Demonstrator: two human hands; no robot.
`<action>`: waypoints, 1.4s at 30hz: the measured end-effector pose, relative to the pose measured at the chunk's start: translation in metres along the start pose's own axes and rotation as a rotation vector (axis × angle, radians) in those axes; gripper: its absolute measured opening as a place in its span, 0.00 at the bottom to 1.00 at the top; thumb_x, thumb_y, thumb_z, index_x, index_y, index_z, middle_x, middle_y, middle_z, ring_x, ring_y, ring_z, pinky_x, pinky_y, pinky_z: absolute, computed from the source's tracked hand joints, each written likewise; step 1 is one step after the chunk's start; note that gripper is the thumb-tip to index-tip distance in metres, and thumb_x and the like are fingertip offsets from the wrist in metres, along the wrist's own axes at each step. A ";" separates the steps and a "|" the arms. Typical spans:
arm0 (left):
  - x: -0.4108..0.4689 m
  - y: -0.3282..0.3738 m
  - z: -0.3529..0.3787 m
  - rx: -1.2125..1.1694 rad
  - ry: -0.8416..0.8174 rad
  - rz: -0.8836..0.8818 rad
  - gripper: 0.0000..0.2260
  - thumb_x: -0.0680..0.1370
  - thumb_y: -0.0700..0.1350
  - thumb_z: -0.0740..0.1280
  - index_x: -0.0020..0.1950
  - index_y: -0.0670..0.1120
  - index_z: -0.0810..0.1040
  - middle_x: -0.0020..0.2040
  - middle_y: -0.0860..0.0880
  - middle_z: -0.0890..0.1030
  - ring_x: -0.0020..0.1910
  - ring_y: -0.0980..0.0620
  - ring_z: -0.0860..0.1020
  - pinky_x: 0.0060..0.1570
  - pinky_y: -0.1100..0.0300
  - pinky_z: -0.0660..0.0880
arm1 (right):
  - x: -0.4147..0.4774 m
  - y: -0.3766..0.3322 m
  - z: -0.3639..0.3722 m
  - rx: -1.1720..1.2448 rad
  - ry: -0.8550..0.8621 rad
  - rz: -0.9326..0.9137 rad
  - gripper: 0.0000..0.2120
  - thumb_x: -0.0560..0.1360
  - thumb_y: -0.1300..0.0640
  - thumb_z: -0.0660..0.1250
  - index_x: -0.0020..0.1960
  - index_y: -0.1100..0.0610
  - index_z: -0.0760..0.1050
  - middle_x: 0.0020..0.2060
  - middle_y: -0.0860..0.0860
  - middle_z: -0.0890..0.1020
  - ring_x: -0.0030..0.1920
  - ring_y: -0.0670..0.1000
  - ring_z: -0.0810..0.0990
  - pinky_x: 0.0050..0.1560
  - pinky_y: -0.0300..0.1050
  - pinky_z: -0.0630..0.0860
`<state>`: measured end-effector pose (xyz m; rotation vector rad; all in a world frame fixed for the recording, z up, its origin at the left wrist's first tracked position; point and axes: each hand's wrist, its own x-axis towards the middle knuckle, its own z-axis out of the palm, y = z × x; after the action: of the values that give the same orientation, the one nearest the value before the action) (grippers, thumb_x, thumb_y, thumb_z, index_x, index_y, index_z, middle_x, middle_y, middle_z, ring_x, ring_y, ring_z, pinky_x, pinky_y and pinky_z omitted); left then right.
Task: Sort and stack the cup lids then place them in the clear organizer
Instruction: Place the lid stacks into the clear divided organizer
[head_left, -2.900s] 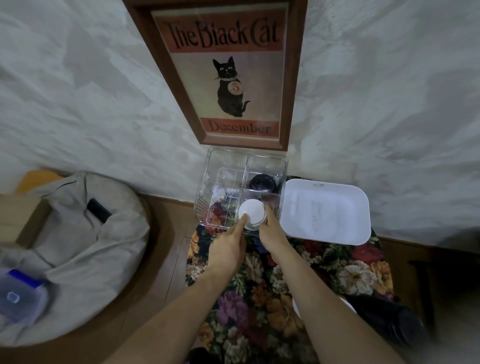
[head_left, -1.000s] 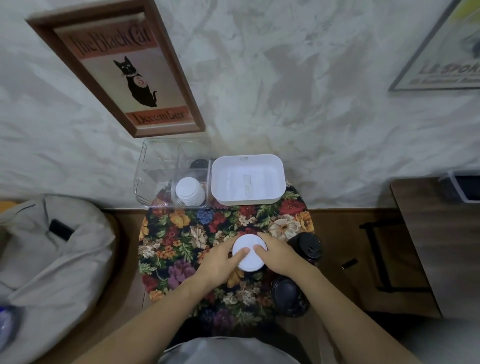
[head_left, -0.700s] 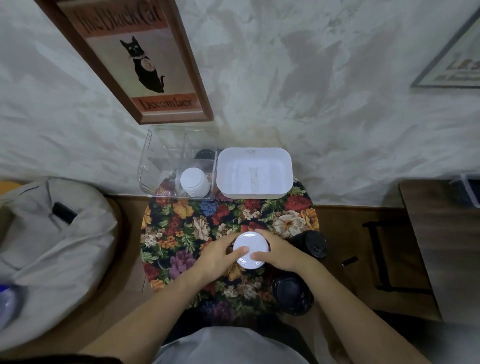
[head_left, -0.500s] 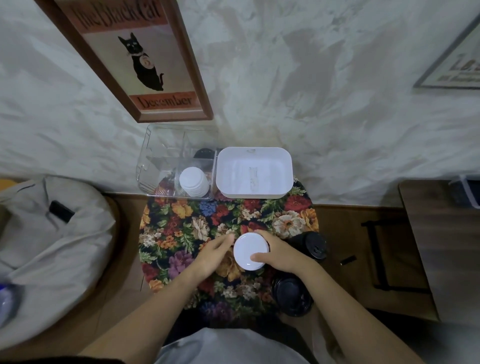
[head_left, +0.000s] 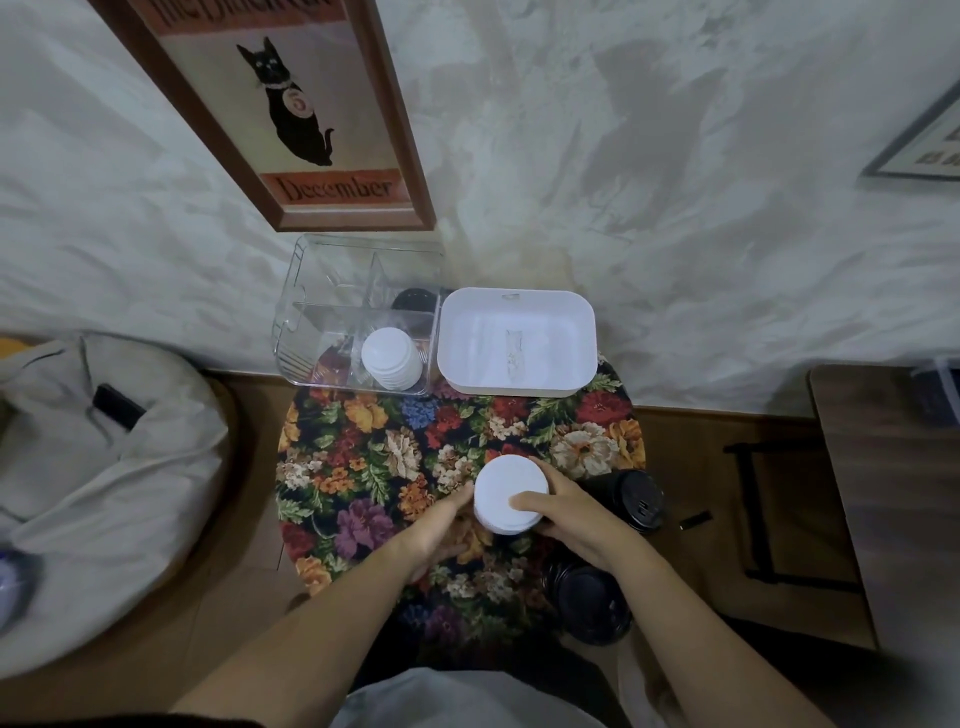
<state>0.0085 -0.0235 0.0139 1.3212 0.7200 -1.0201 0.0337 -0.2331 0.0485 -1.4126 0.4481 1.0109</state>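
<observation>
White lid stack (head_left: 511, 492) is standing upright near the front of the floral table (head_left: 363, 467), its round top facing the camera. The right hand (head_left: 566, 525) is gripping it from the right, with one digit lying across the top and the others curling round the far side. The left hand (head_left: 439, 525) is reaching in with straight fingers, its tips touching the stack's left wall.

The clear organizer (head_left: 296, 332) is waiting well apart, ahead and to the left against the wall, so the carry is probably heading forward-left, the left hand's side. Its front right compartment is already holding another white stack (head_left: 390, 358), and the dark lids (head_left: 414, 300) behind are half hidden. Whether the gripped stack is resting on the table or lifted, I cannot tell.
</observation>
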 end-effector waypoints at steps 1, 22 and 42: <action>-0.002 0.000 0.000 -0.029 -0.032 0.017 0.37 0.79 0.71 0.60 0.83 0.54 0.60 0.83 0.47 0.60 0.81 0.45 0.62 0.77 0.43 0.64 | 0.000 0.000 0.001 0.026 -0.003 0.012 0.33 0.77 0.54 0.75 0.78 0.44 0.66 0.71 0.47 0.73 0.70 0.52 0.72 0.68 0.53 0.73; -0.004 -0.004 0.003 -0.155 -0.331 0.103 0.58 0.61 0.81 0.70 0.84 0.62 0.49 0.85 0.50 0.52 0.84 0.44 0.52 0.81 0.36 0.52 | 0.011 0.004 -0.002 0.231 -0.110 0.075 0.46 0.63 0.39 0.81 0.77 0.43 0.67 0.73 0.46 0.73 0.74 0.52 0.69 0.80 0.59 0.60; -0.021 0.029 -0.008 -0.170 -0.190 0.230 0.50 0.60 0.78 0.73 0.77 0.62 0.62 0.74 0.56 0.69 0.77 0.47 0.65 0.78 0.47 0.62 | 0.018 -0.023 0.030 0.343 -0.037 0.061 0.40 0.66 0.36 0.75 0.75 0.45 0.69 0.72 0.49 0.74 0.71 0.53 0.73 0.72 0.57 0.72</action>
<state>0.0270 -0.0134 0.0443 1.1143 0.4865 -0.8652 0.0528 -0.1964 0.0527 -1.0774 0.6089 0.9553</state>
